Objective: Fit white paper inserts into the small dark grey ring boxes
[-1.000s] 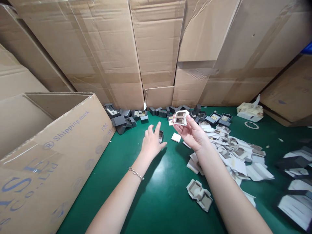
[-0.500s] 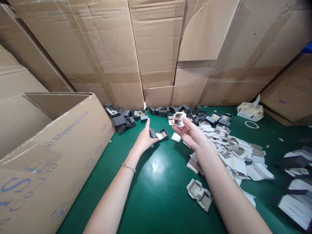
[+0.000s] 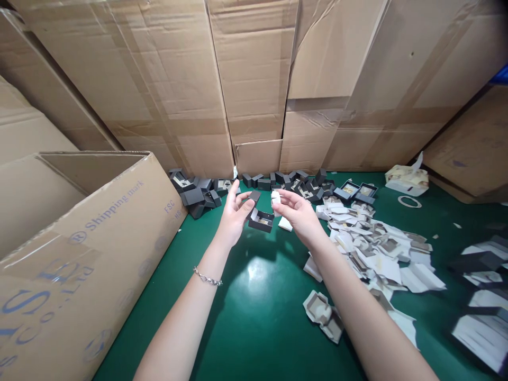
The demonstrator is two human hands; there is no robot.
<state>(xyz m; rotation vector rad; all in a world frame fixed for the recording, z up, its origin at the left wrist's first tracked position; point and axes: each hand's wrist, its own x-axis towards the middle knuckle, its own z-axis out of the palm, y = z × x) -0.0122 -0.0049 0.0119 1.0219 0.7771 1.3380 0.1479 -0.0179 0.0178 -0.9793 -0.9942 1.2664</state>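
Since the preceding frame, the right hand has turned over and shifted left with its white insert, pinched between thumb and fingers. The left hand, thumb closed on the raised lid, holds a small dark box just beside the insert, above the green table. Beyond lie other dark boxes; rightward, heaped white pieces.
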